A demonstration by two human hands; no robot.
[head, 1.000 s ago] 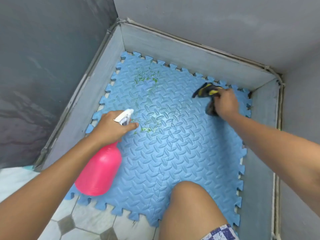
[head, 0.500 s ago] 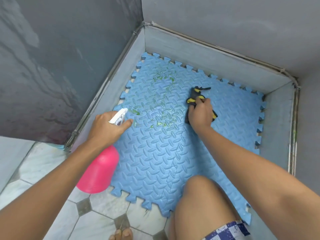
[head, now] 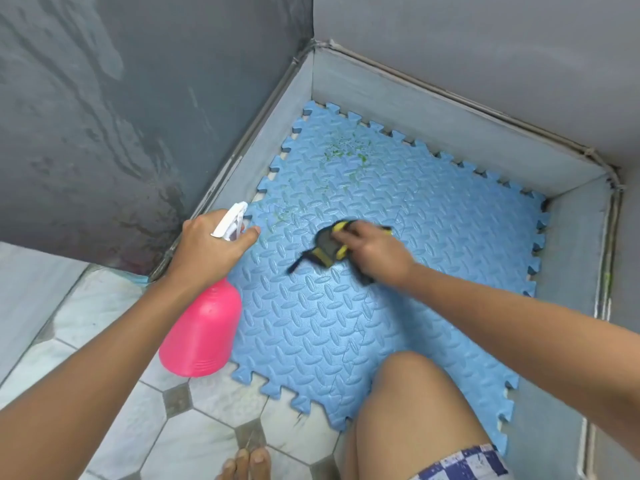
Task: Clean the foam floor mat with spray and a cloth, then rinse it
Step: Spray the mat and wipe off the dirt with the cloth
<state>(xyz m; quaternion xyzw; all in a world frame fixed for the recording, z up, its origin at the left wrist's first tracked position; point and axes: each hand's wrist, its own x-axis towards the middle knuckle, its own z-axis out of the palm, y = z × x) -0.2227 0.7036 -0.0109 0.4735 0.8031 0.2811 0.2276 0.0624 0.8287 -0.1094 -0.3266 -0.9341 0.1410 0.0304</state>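
Head view, looking down into a grey walled corner. Blue foam mat [head: 398,306] lying flat on the floor, pushed against two low grey walls, near edge overlapping pale floor tiles [head: 121,393].

Left hand [head: 207,251] wrapped closed around the neck of a pink spray bottle [head: 201,334], first finger resting near the white trigger [head: 230,221], nozzle aimed over the mat's left edge. Bottle held up off the floor, tilted.

Right hand [head: 374,251] pressed down on a dark cloth with yellow trim [head: 329,247], fingers closed over it, cloth flat against the middle of the mat and blurred with motion.

Green specks [head: 346,150] scattered near the far corner, well apart from the cloth; fainter green smears [head: 284,216] just left of the cloth. Bare knee [head: 415,393] resting on the near right part of the mat, toes [head: 247,465] at the bottom edge.

Step in hand, by judgement: wiping sprayed dirt. Best done with firm pressure along the raised ridges, working toward the far corner in overlapping passes, turning the cloth to a clean face when soiled. Rinsing not yet begun.
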